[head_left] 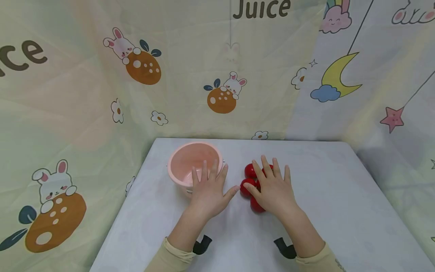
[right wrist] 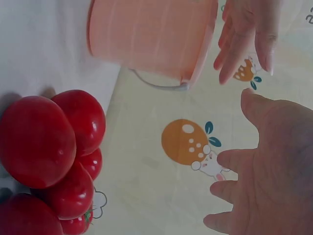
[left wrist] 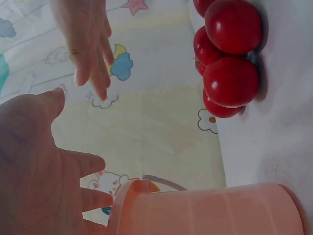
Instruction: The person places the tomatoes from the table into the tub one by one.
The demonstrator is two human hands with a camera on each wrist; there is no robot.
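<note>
A pink bucket (head_left: 195, 144) with a thin wire handle (right wrist: 159, 87) stands upright on the left half of the table. My left hand (head_left: 210, 192) is held over its near right side, fingers spread and holding nothing. Just right of the middle, several red tomatoes (head_left: 248, 187) lie bunched together; one shows a green stem (right wrist: 88, 215). Above that bunch hovers my right hand (head_left: 274, 190), its fingers also spread and straight, hiding part of the tomatoes in the head view. Both wrist views show the palms raised, apart from the tomatoes (left wrist: 231, 81).
The white table (head_left: 340, 204) has its back edge against a hanging cloth (head_left: 187, 75) printed with rabbits, oranges and a moon. Cloth also hangs along the left and right sides. Black curved pieces (head_left: 285, 248) show at both wrists beside the beige sleeves.
</note>
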